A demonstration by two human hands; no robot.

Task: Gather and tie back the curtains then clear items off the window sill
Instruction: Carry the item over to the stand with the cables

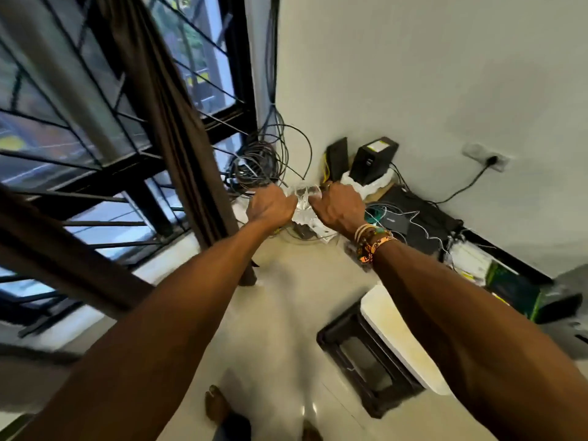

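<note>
1. We see both arms stretched straight forward, knuckles up.
2. The left hand (270, 206) and right hand (339, 209) are close together, each with its fingers curled on the crumpled clear plastic (302, 200) between them.
3. The brown curtain (178, 122) hangs gathered just left of the left hand, in front of the barred window (95, 128).

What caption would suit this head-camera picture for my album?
By the brown curtain, left hand and right hand grip crumpled clear plastic near coiled cables.
</note>
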